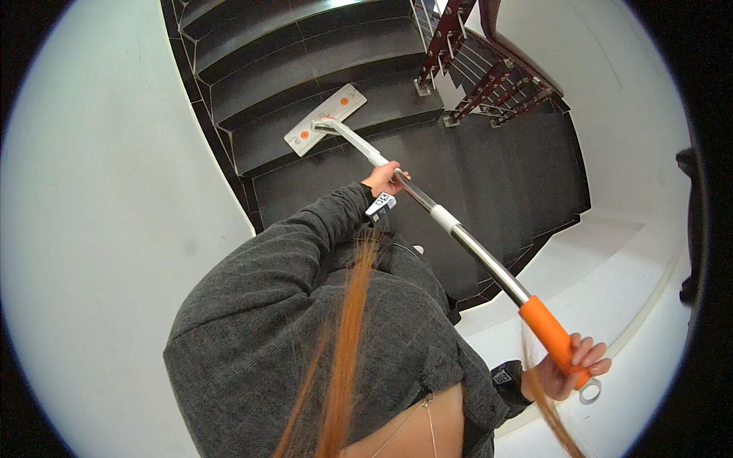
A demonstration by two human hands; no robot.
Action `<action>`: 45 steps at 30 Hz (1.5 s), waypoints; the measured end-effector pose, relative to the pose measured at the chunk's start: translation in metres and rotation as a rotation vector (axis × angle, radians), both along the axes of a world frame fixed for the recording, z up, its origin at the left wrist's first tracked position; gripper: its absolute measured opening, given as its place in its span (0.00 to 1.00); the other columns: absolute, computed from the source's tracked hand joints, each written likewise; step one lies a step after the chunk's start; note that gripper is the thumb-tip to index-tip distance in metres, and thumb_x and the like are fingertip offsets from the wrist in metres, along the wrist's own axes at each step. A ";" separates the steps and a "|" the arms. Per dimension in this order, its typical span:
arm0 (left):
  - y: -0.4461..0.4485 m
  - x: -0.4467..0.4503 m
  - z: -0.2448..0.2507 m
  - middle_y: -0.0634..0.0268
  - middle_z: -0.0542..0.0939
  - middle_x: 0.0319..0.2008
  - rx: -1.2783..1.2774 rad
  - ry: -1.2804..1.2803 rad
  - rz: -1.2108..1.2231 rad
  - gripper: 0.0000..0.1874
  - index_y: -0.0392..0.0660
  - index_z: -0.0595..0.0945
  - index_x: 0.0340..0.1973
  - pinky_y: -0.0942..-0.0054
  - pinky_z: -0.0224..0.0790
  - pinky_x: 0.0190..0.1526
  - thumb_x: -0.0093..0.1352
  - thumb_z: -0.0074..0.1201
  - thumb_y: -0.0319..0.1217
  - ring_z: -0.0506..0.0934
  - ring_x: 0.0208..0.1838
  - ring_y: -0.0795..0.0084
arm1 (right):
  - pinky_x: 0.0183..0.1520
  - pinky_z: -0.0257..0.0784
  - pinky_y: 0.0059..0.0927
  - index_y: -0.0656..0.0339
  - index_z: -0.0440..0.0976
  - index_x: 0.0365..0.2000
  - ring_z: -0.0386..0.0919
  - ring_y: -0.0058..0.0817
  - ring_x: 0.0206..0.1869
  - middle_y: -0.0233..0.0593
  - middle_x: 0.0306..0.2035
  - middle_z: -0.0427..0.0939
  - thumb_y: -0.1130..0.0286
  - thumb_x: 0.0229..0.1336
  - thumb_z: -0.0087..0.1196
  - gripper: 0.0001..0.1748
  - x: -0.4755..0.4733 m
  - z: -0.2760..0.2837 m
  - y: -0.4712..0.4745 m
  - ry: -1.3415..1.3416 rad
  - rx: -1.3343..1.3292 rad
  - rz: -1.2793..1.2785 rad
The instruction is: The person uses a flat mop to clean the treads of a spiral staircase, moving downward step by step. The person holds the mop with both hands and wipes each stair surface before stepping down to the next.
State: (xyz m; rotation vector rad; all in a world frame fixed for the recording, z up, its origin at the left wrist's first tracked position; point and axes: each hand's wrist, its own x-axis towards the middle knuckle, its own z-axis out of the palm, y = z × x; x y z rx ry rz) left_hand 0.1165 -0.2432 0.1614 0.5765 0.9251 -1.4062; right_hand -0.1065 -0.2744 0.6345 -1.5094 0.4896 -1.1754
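Note:
A flat mop with a telescopic metal pole (487, 257) runs from the upper middle to the lower right. My left hand (386, 178) grips the pole near its white lower joint. Around the orange handle grip (547, 332), close to the hanging ring at its end, my right hand (572, 369) is closed. The white mop head (346, 109) lies tilted across the lowest visible dark step (263, 149), and its pad underneath is hidden. Both wrists wear black bands with printed tags.
Dark curved stairs (246, 46) rise at the top, beside a white wall (114, 200) on the left. A dark red railing (446, 34) with metal bars stands at the upper right. Dark tiled flooring (487, 166) adjoins the steps, with a curved white wall (630, 143) at the right.

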 end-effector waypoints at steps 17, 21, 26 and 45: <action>-0.027 0.024 0.004 0.55 0.69 0.35 0.033 0.039 0.301 0.16 0.36 0.59 0.45 0.67 0.75 0.37 0.68 0.45 0.30 0.74 0.34 0.64 | 0.36 0.56 0.25 0.51 0.56 0.18 0.60 0.17 0.22 0.27 0.19 0.58 0.73 0.54 0.46 0.13 0.048 0.006 -0.148 -0.166 0.236 0.357; 0.000 0.063 -0.017 0.55 0.68 0.34 0.089 0.054 0.334 0.13 0.36 0.60 0.41 0.65 0.75 0.41 0.68 0.44 0.29 0.73 0.35 0.63 | 0.35 0.57 0.23 0.52 0.56 0.19 0.60 0.18 0.22 0.28 0.20 0.59 0.72 0.58 0.43 0.13 0.095 -0.022 -0.154 -0.173 0.308 0.325; 0.014 0.097 -0.039 0.55 0.71 0.31 0.092 0.040 0.354 0.10 0.37 0.63 0.36 0.63 0.75 0.39 0.66 0.45 0.28 0.75 0.33 0.62 | 0.36 0.58 0.23 0.53 0.59 0.19 0.61 0.17 0.22 0.28 0.19 0.59 0.71 0.59 0.43 0.12 0.141 -0.045 -0.165 -0.133 0.317 0.374; 0.042 0.148 -0.026 0.56 0.70 0.32 0.237 0.104 0.583 0.08 0.35 0.67 0.35 0.74 0.69 0.29 0.66 0.45 0.27 0.70 0.28 0.69 | 0.39 0.57 0.26 0.54 0.62 0.23 0.60 0.20 0.27 0.29 0.22 0.59 0.74 0.55 0.43 0.06 0.258 -0.072 -0.219 -0.089 0.445 0.601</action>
